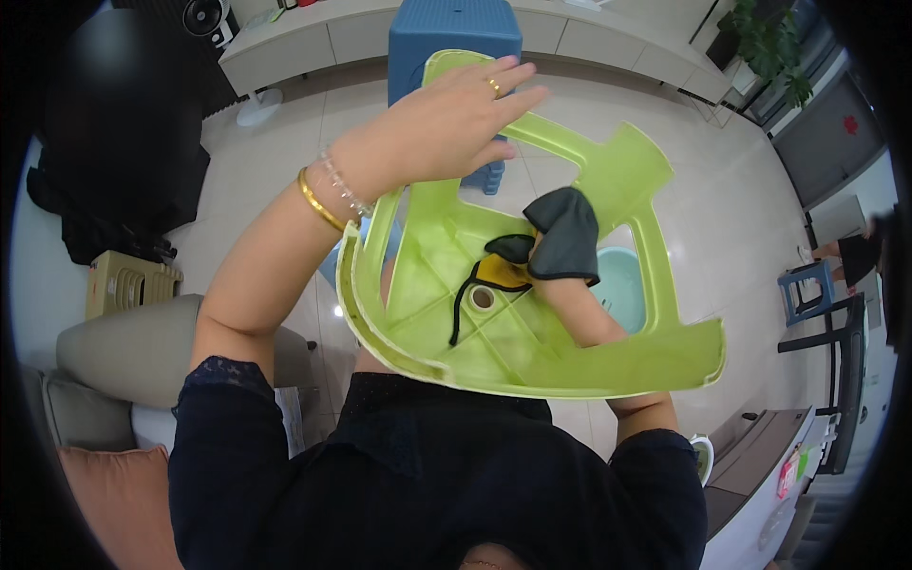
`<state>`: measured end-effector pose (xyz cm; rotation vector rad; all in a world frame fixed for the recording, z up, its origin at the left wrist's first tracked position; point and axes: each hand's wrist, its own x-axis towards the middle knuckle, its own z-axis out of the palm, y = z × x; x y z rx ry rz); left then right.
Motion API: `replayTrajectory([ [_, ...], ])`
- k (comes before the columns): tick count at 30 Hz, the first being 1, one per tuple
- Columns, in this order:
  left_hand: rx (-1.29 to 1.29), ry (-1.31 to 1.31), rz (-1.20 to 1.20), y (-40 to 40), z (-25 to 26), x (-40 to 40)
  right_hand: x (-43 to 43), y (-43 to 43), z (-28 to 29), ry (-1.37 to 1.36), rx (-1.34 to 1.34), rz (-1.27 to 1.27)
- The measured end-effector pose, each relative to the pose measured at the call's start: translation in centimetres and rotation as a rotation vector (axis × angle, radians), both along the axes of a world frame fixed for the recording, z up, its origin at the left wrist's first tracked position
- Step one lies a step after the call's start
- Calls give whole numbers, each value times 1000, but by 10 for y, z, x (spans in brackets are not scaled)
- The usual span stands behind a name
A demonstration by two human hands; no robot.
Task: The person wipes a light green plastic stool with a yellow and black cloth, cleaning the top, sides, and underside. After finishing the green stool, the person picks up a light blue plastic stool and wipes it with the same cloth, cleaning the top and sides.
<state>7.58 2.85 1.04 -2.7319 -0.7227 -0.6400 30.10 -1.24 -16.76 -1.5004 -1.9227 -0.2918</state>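
Note:
A lime-green plastic stool (456,249) is tipped in front of my body, its ribbed hollow underside facing me. My left hand (477,107), with a ring, lies across a leg at its upper end, fingers spread, palm side hidden. The left forearm crosses the stool's edge. My right forearm comes through a side opening of the stool. My right hand (534,256) is inside the hollow, mostly covered by a grey and yellow cloth (566,235) with black edging, which it grips. A black strip of the cloth hangs down beside a round, pale-rimmed ring (482,298) at the seat's middle.
A tall blue plastic stool (456,25) stands ahead, near a long low cabinet (370,35). Behind the green stool, a turquoise basin (618,278) is on the tiled floor. Left are a beige stool (110,288) and a sofa (135,342). At far right, another person is partly visible.

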Motion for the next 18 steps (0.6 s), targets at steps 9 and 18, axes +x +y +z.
replayTrajectory([
  [9,-66,372,226,-15,-35,-51,-30,-22,13,39,-305,521],
  [18,-217,420,228,31,-21,-9,-65,4,25,-396,-388,784],
])
